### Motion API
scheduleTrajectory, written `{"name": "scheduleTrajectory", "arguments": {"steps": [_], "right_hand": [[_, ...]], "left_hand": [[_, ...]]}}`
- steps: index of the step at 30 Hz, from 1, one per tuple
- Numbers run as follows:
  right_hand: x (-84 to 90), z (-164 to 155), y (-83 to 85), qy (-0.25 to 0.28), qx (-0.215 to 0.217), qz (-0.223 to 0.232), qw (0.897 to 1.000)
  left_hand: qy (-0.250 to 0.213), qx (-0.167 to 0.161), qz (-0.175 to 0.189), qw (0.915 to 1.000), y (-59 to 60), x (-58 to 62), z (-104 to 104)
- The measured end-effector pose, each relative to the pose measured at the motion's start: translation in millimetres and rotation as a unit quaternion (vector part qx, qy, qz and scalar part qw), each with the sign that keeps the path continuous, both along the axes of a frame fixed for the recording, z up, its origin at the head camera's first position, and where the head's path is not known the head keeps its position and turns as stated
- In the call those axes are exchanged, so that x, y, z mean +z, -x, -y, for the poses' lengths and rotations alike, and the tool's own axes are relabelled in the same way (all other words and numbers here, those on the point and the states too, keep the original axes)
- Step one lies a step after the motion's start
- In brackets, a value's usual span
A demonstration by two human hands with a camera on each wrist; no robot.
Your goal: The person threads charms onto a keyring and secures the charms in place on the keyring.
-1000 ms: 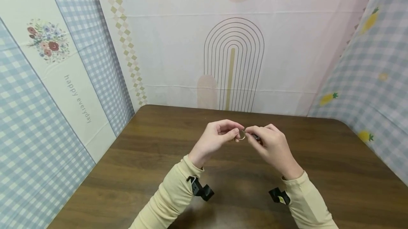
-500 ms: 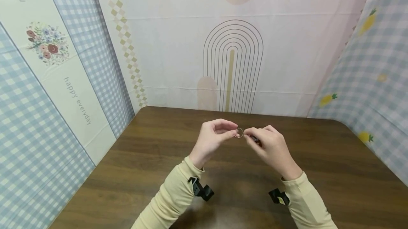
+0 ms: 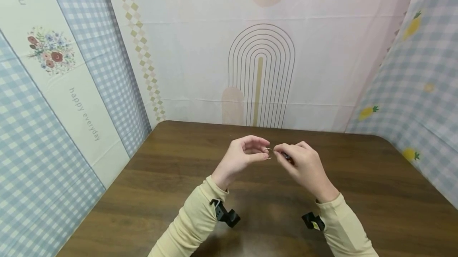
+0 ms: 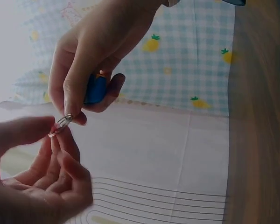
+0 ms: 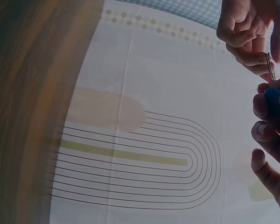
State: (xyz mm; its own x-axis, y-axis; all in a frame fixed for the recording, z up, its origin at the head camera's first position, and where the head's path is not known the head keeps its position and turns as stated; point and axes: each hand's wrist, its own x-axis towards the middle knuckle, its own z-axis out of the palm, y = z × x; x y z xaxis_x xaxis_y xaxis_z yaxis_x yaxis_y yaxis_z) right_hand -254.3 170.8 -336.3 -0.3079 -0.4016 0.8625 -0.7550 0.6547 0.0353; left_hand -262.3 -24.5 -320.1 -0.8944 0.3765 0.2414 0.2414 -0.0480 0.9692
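Above the table, my left hand (image 3: 240, 158) and right hand (image 3: 303, 165) meet at a small metal key ring (image 3: 270, 149). In the left wrist view, my left thumb and a finger hold one side of the key ring (image 4: 62, 123), whose loops look slightly spread. The right thumb and forefinger pinch its opposite side. Tucked in the right hand's curled fingers is a blue piece with an orange spot (image 5: 272, 100), mostly covered; whether it is fixed to the ring is hidden.
Below the hands lies a dark brown wooden table (image 3: 161, 193). A patterned white cloth (image 3: 193, 58) hangs behind it, with checked cloths at both sides. Black wrist cameras (image 3: 225, 214) are strapped over the cream sleeves (image 3: 187, 221).
The left hand has shifted slightly left and then back a little. Its thumb has dropped farther from the fingertips, and the key ring has turned. The right hand has barely moved.
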Motion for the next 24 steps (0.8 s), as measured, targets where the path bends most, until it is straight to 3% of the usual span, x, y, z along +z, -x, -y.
{"name": "scheduleTrajectory", "arguments": {"steps": [9, 19, 24], "right_hand": [[-0.8, -0.1, 0.6, -0.002, 0.004, -0.001, 1.0], [0.3, 0.6, 0.5, 0.007, -0.003, 0.002, 1.0], [0.3, 0.5, 1.2, 0.013, -0.003, 0.001, 1.0]], "left_hand": [[-0.005, 0.017, -0.02, 0.9996, 1.6, -3.2, 0.0], [0.013, -0.016, -0.021, 0.9996, 1.9, -0.5, 0.2], [-0.014, 0.018, -0.015, 0.9996, 2.2, -1.8, -1.4]]}}
